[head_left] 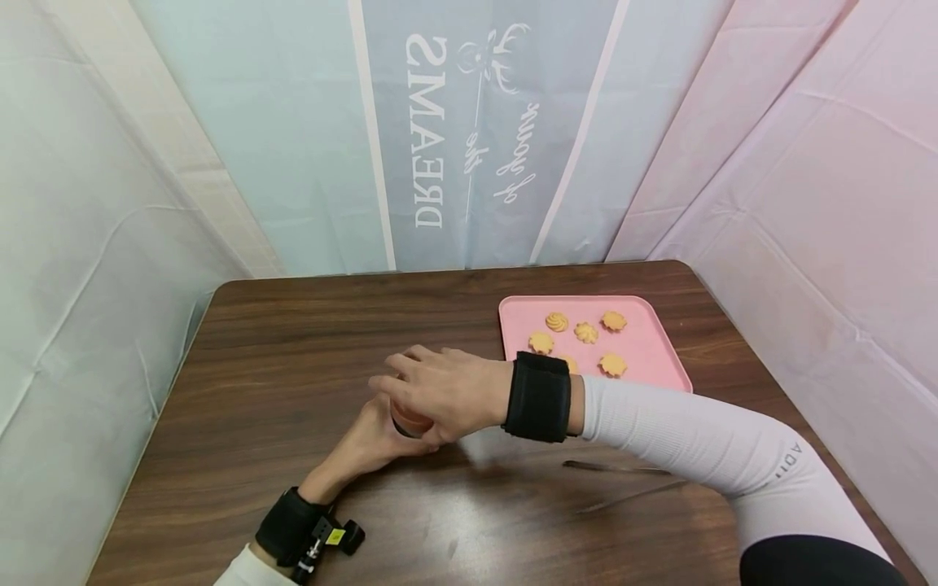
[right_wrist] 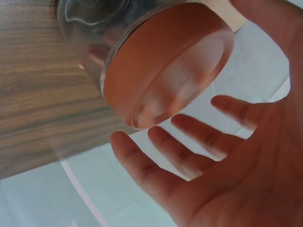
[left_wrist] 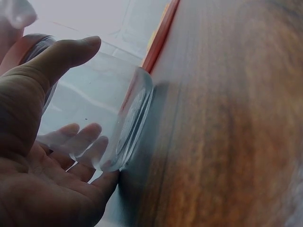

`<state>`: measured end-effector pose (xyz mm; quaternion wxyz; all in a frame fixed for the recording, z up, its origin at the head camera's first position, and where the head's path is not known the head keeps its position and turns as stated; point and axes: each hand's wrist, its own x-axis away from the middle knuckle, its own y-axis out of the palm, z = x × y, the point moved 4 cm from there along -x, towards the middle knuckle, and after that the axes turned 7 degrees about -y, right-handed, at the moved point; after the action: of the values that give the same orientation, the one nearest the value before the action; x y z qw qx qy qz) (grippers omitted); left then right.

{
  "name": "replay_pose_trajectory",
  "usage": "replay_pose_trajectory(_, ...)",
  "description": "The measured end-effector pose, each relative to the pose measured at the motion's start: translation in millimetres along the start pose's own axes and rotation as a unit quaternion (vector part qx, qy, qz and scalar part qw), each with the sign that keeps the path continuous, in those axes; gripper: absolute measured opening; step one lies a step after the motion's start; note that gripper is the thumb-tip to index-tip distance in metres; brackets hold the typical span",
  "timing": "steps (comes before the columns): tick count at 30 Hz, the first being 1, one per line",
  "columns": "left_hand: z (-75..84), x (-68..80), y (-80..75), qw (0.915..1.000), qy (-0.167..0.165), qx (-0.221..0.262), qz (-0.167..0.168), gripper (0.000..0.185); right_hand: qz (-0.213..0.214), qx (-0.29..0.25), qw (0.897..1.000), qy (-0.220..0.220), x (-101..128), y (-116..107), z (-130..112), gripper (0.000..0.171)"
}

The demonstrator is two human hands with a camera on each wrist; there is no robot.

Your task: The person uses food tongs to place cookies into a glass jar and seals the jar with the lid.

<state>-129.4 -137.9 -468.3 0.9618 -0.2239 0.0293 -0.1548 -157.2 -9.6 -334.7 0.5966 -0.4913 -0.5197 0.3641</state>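
Observation:
A clear jar (left_wrist: 94, 90) with a brown-orange lid (right_wrist: 170, 66) stands upright on the table. My left hand (head_left: 374, 443) holds its side, the thumb on one face and the fingers round the other in the left wrist view. Over the lid is my right hand (head_left: 454, 391), fingers spread. The right wrist view shows those fingers beside the lid, not closed round it. From above, both hands hide most of the jar. No contents can be made out through its wall.
A pink tray (head_left: 652, 358) with several golden cookies (head_left: 586, 332) lies at the back right, partly behind my right forearm. Nearer me, two thin metal arms (head_left: 615, 468), seemingly of tongs, extend under that forearm. Curtains surround the brown wooden table (head_left: 330, 342).

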Motion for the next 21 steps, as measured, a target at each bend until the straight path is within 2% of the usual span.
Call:
replay_pose_trajectory(3, 0.2, -0.6, -0.3, 1.0, 0.002, -0.007, 0.005, 0.077, 0.009, 0.014, 1.0, 0.019, 0.0, -2.2, -0.4, 0.1)
replay_pose_trajectory(8, 1.3, -0.1, -0.9, 0.9996, -0.018, -0.02, 0.009, 0.084, 0.013, 0.019, 0.999, 0.043, 0.3, -2.7, -2.2, 0.093)
replay_pose_trajectory(14, 1.2, -0.4, -0.4, 0.9993, -0.032, -0.017, 0.002, 0.085, 0.007, 0.028, 0.998, 0.057, 0.5, 0.8, -3.6, 0.089)
replay_pose_trajectory(21, 0.1, 0.3, 0.5, 0.9996, -0.026, -0.013, 0.0, 0.086, 0.0, 0.025, 0.998, 0.065, -0.8, 5.4, -4.2, 0.091)
